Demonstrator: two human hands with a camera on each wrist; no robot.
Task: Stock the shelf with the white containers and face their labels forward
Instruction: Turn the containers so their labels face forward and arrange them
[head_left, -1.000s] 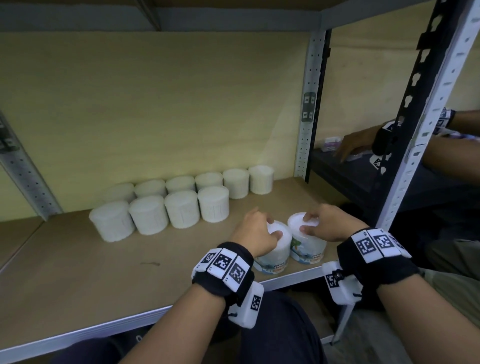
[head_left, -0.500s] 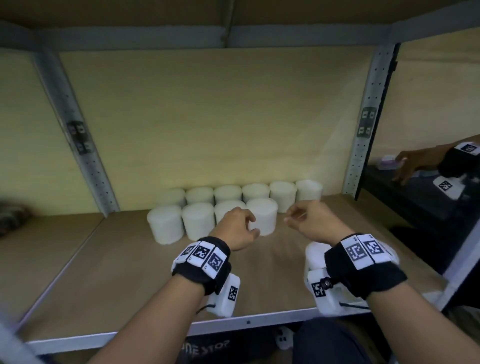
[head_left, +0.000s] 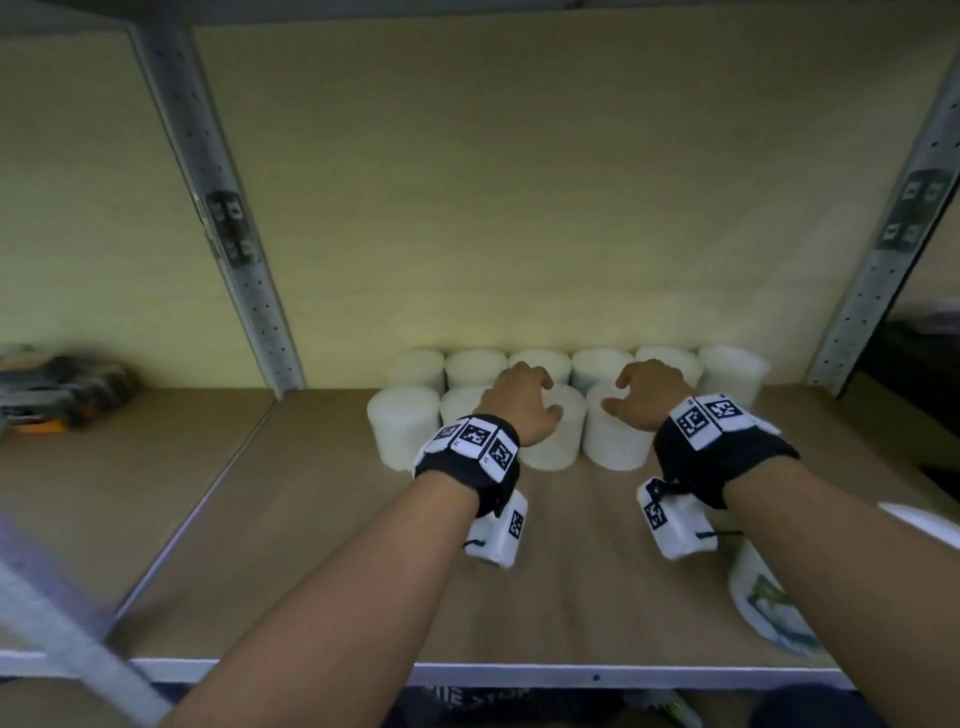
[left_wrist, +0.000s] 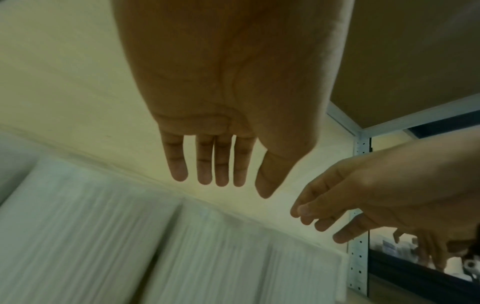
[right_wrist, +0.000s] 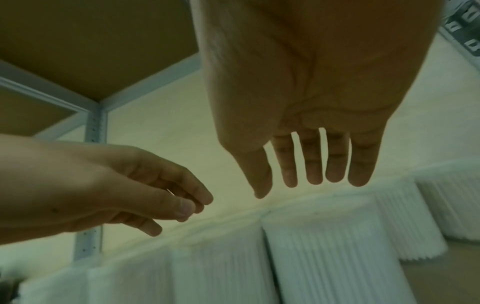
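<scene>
Clutter (head_left: 47, 387) lies far left on the next shelf. My left hand (head_left: 519, 408) hovers with loose fingers, holding nothing, over the white containers (head_left: 402, 426) standing in two rows at the far wall. My right hand (head_left: 649, 397) is the same, empty. One labelled container (head_left: 769, 603) waits near right, I think for placing.

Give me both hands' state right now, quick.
Left hand: open, empty, above the ribbed white cylindrical containers.
Right hand: open, empty, above the same containers.

White ribbed containers (head_left: 402, 426), tan wooden shelf (head_left: 311, 545), black wristbands (head_left: 467, 457) with black-and-white square markers
</scene>
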